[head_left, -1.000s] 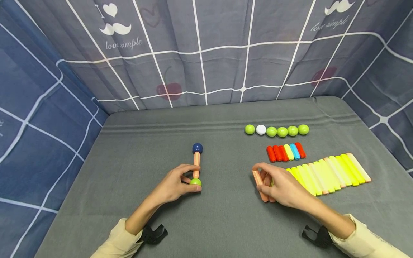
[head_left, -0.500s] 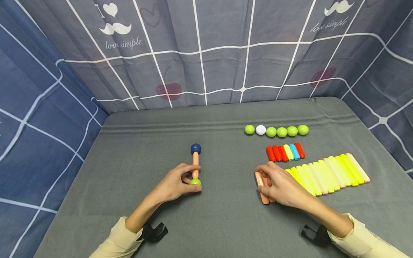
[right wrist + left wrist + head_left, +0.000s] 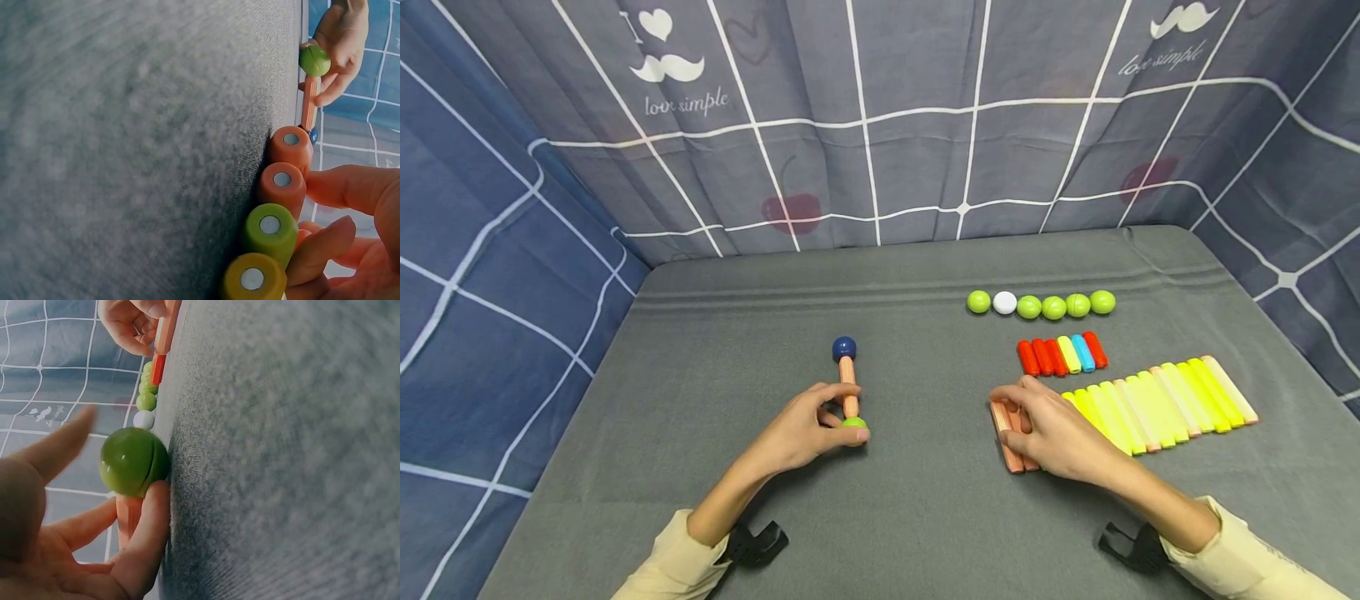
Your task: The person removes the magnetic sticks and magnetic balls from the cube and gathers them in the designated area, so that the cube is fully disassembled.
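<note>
My left hand (image 3: 805, 427) pinches an orange magnetic rod (image 3: 847, 392) with its fingers. A dark blue ball (image 3: 844, 348) is on the rod's far end, and a green ball (image 3: 133, 462) on its near end, by the thumb. My right hand (image 3: 1060, 429) has finger and thumb on an orange magnetic rod (image 3: 1004, 429) at the left end of a row. Two orange rods show side by side there, and their near ends carry round metal discs in the right wrist view. A green rod (image 3: 270, 231) and a yellow rod (image 3: 250, 278) adjoin them, partly behind the fingers.
Yellow and pale rods (image 3: 1176, 400) continue the row to the right. Short red, yellow and blue rods (image 3: 1063, 355) lie behind it. Farther back stands a line of green balls (image 3: 1054, 307) with one white ball (image 3: 1004, 302). Grid-patterned curtains (image 3: 917, 150) border the grey table (image 3: 730, 317).
The rod with two balls has tilted, its blue end swinging left. My right hand shifted slightly right, laying its orange rod closer against the row, then stayed almost still.
</note>
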Motion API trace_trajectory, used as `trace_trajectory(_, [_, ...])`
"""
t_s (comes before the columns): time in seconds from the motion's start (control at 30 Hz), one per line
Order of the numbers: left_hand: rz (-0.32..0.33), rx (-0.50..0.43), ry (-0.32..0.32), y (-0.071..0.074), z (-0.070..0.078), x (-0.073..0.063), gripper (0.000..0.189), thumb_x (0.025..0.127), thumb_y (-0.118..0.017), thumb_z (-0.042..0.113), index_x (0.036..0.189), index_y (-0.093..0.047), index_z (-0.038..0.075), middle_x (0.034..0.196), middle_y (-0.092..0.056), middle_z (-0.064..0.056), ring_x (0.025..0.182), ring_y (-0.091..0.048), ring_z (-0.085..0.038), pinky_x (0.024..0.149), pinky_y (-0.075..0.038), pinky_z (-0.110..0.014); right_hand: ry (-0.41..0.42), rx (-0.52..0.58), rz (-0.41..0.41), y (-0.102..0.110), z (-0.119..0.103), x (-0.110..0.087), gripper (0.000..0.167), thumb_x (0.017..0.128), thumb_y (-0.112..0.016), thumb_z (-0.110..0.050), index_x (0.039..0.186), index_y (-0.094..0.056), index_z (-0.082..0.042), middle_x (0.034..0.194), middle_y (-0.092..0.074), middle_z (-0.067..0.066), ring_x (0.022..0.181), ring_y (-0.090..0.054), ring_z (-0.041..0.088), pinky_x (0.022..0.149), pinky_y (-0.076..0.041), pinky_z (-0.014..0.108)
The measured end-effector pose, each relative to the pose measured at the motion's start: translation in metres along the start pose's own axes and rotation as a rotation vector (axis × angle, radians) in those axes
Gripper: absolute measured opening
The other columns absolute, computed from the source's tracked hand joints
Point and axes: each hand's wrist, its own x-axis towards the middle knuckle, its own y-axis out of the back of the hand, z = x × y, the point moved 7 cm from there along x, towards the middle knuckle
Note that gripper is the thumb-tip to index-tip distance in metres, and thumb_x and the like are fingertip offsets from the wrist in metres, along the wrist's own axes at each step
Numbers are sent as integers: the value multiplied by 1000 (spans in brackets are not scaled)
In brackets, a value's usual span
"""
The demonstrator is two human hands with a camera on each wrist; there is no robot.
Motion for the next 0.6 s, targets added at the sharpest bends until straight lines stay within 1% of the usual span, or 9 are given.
trace_trajectory(0.1, [-20,-86,-19,0,0,-1,44,97,-66,22,134,-57,1,124,-58,-14,86,-64,-17,71,-56,-30,8,0,-2,0,0,0,38,79,-76,-2,115,-66,-6,87,-51,-5,68,-45,7,58,-41,25])
trace_trajectory(0.17, [-27,-121,-32,0,-1,-1,36,101,-59,14,133,-57,-3,121,-60,-18,84,-65,-18,72,-57,-29,14,-1,-2,0,-1,0,37,79,-76,-2,115,-66,-8,88,-52,-5,69,-45,8,59,-41,26])
trace_trajectory(0.2, [-23,-138,-31,0,-1,-1,34,101,-57,11,132,-57,-4,118,-60,-18,82,-65,-18,72,-57,-30,16,-3,-2,0,-2,1,37,79,-75,-2,115,-67,-8,88,-52,-5,70,-45,8,60,-41,26])
trace_trajectory(0.3, [-12,-167,-27,1,-3,1,32,98,-60,4,128,-58,-7,107,-61,-17,78,-66,-20,71,-58,-30,26,-5,-3,1,-3,1,37,79,-75,-1,114,-67,-9,88,-52,-5,70,-46,9,60,-41,26])
trace_trajectory(0.4, [-11,-188,-31,1,-3,2,33,95,-64,2,125,-58,-9,99,-61,-15,76,-67,-21,69,-58,-31,24,5,-3,1,-5,1,36,79,-75,1,113,-67,-8,86,-51,-4,69,-46,8,59,-41,25])
trace_trajectory(0.5, [0,-160,-39,0,-1,4,34,93,-67,2,125,-59,-7,94,-61,-12,71,-67,-19,66,-58,-30,36,41,-2,-1,-9,2,35,80,-75,1,113,-67,-6,85,-51,-4,68,-48,5,61,-43,25])
trace_trajectory(0.6, [8,-123,-44,-2,0,7,39,92,-69,3,128,-59,-5,91,-62,-10,67,-65,-19,64,-58,-30,53,111,-19,-5,-17,5,34,83,-74,0,116,-65,-4,84,-50,-2,57,-53,1,62,-45,25])
